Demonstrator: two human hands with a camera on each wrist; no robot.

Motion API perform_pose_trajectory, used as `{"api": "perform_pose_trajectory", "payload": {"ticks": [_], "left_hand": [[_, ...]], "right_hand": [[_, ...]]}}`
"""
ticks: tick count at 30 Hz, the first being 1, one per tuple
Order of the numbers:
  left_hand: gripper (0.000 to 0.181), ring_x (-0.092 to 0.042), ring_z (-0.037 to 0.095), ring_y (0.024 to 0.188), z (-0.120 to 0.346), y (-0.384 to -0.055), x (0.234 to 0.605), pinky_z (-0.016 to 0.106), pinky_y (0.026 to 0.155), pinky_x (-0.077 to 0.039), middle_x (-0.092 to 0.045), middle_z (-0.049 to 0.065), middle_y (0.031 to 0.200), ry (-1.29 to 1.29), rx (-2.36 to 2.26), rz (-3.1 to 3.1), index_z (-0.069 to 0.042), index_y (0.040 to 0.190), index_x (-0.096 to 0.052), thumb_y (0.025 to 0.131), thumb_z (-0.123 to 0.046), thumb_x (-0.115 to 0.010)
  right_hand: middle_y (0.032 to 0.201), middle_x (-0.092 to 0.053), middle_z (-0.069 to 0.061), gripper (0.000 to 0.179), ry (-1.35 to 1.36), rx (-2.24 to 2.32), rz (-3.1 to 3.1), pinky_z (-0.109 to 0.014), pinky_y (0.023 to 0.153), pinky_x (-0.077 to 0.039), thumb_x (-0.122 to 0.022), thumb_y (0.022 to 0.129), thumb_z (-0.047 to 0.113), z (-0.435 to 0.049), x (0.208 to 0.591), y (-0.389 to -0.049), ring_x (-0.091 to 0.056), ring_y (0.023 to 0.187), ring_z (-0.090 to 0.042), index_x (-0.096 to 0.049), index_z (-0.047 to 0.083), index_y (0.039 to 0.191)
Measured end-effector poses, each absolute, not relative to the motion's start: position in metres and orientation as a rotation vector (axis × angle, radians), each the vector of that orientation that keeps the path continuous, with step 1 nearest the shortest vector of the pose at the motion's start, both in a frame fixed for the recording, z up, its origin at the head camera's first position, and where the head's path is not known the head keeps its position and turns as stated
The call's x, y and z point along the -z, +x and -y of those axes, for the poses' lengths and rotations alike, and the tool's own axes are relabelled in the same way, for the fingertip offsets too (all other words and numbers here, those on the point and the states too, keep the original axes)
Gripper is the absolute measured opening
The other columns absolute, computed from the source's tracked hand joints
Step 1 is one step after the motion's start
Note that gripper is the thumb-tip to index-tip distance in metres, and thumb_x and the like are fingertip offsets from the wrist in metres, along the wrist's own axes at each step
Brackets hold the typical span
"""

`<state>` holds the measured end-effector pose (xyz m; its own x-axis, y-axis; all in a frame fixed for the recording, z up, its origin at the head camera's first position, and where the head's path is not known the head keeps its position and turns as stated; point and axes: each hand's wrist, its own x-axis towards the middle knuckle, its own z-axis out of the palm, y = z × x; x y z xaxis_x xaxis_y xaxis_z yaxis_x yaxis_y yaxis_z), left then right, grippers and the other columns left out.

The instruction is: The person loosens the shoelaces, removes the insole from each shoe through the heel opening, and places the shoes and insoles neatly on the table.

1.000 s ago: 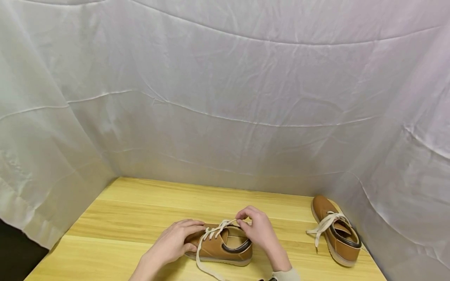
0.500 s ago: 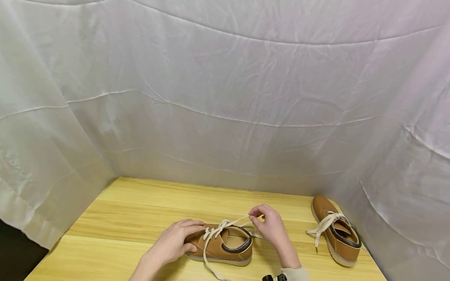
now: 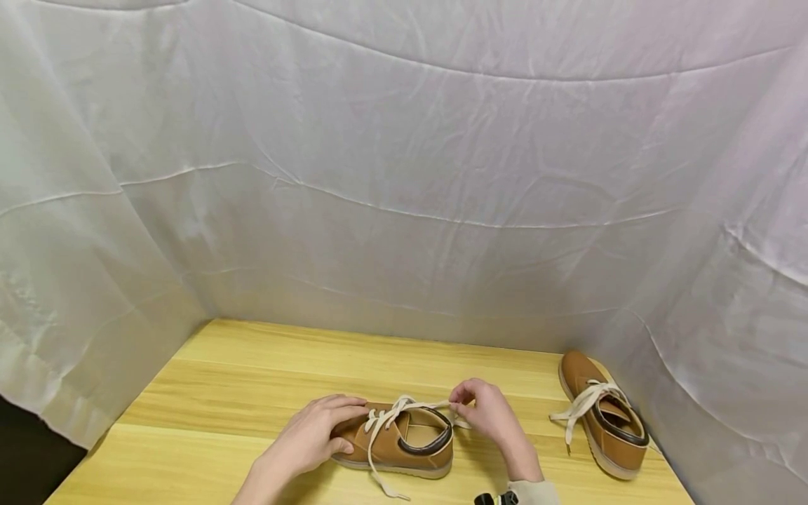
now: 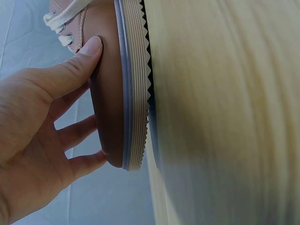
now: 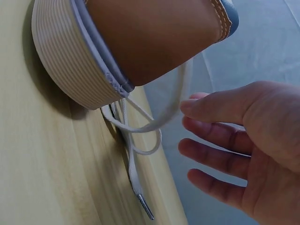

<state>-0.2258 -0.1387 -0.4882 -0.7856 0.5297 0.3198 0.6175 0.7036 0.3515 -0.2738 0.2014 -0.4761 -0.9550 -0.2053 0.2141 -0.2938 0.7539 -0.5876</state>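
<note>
A brown lace-up shoe (image 3: 410,449) with a cream sole lies on the wooden table, toe to the left. My left hand (image 3: 312,431) grips its toe; in the left wrist view the thumb (image 4: 89,51) presses one side and the fingers go round the other. Behind the heel, my right hand (image 3: 489,410) pinches a cream shoelace (image 3: 435,405) between thumb and forefinger. The right wrist view shows slack lace (image 5: 157,124) looping below the thumb, with a metal-tipped end (image 5: 146,206) by the sole. Another lace end (image 3: 385,484) hangs over the shoe's near side.
A second brown shoe (image 3: 609,421), its lace loose, stands at the right edge of the wooden table (image 3: 252,393). Grey-white cloth (image 3: 404,175) hangs behind and on both sides.
My right hand has moved right with the lace, rising slightly, then lowering behind the heel. The lace end on the near side has shifted. My left hand stays on the toe.
</note>
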Motion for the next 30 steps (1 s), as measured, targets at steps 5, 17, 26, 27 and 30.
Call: {"api": "perform_pose_trajectory", "payload": {"ticks": [5,17,26,27,30], "left_hand": [[0.061,-0.06,0.029,0.131,0.139,-0.226,0.488,0.059,0.106,-0.049,-0.063,-0.001,0.144,-0.926,0.66,2.716,-0.017,0.138,-0.068,0.08,-0.027,-0.086],[0.061,-0.06,0.029,0.131,0.139,-0.226,0.489,0.059,0.106,-0.05,-0.063,-0.001,0.144,-0.927,0.667,2.713,-0.018,0.138,-0.068,0.08,-0.027,-0.086],[0.062,-0.06,0.029,0.13,0.14,-0.226,0.489,0.058,0.105,-0.05,-0.063,-0.002,0.144,-0.927,0.674,2.712,-0.02,0.138,-0.068,0.08,-0.026,-0.087],[0.062,-0.06,0.029,0.13,0.14,-0.226,0.489,0.059,0.105,-0.05,-0.063,-0.002,0.144,-0.927,0.674,2.712,-0.02,0.138,-0.068,0.08,-0.026,-0.087],[0.062,-0.06,0.029,0.13,0.14,-0.227,0.49,0.059,0.105,-0.05,-0.063,-0.002,0.144,-0.929,0.675,2.711,-0.02,0.138,-0.068,0.08,-0.026,-0.087]], "right_hand": [[0.093,-0.068,0.008,0.015,0.43,-1.029,2.739,-0.044,0.084,-0.058,-0.079,0.088,0.004,-0.198,0.474,-0.275,-0.066,0.091,-0.018,-0.074,0.017,0.092],[0.096,-0.072,0.009,0.018,0.793,-1.13,2.473,-0.041,0.083,-0.062,-0.081,0.088,0.003,-0.171,0.459,-0.265,-0.07,0.088,-0.015,-0.075,0.017,0.097],[0.098,-0.071,0.008,0.017,0.915,-1.045,2.524,-0.044,0.085,-0.062,-0.082,0.087,0.004,-0.152,0.463,-0.259,-0.069,0.091,-0.015,-0.076,0.014,0.099],[0.099,-0.071,0.009,0.017,0.918,-1.031,2.535,-0.043,0.085,-0.061,-0.082,0.087,0.004,-0.15,0.463,-0.259,-0.069,0.091,-0.014,-0.076,0.014,0.099],[0.099,-0.07,0.011,0.019,0.923,-0.999,2.565,-0.039,0.087,-0.061,-0.082,0.086,0.004,-0.147,0.464,-0.257,-0.068,0.092,-0.011,-0.076,0.016,0.1]]}}
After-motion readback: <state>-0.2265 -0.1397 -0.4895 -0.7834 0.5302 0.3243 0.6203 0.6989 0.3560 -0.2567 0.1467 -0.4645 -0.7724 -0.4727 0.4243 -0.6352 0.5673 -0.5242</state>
